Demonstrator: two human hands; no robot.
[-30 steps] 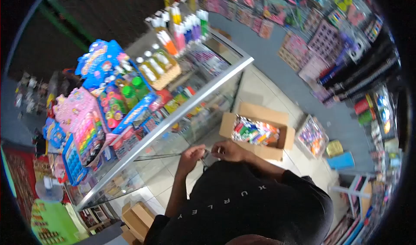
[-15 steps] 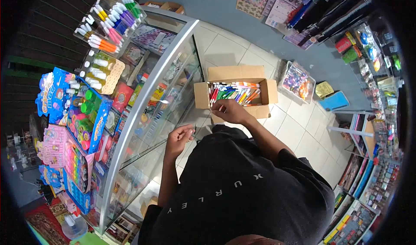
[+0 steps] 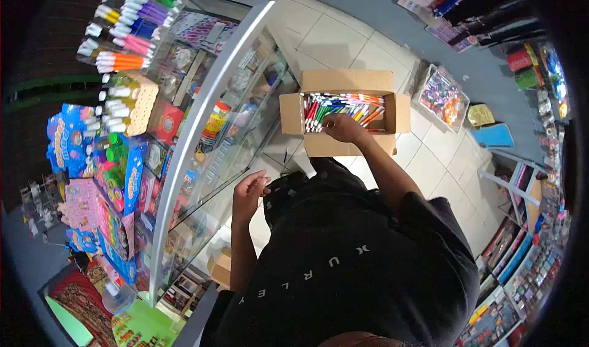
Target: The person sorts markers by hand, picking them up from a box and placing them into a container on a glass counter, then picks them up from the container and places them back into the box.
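A cardboard box point(image 3: 350, 146) with its flaps spread stands on the tiled floor in front of me. Many felt-tip markers point(image 3: 350, 106) with coloured barrels and white caps lie jumbled inside it. My right hand point(image 3: 345, 128) reaches over the near side of the box, its bent fingers down at the green and red markers. The fingers look closed, but what they grip, if anything, is hidden. My left hand point(image 3: 248, 194) hangs beside my knee, near the glass display case, with loosely curled fingers slightly apart. Nothing shows in it.
The glass display case point(image 3: 211, 111) runs along the left, with marker holders point(image 3: 132, 28), bottles and toy packs on top. A clear plastic tub point(image 3: 440, 95) stands right of the box, near a blue item point(image 3: 492, 136). A thin dark object point(image 3: 285, 155) lies on the floor. Stocked shelves point(image 3: 521, 224) line the right.
My right hand has lowered from the box's near edge into the markers. The view has shifted, so the box sits farther right. My left hand remains beside my knee.
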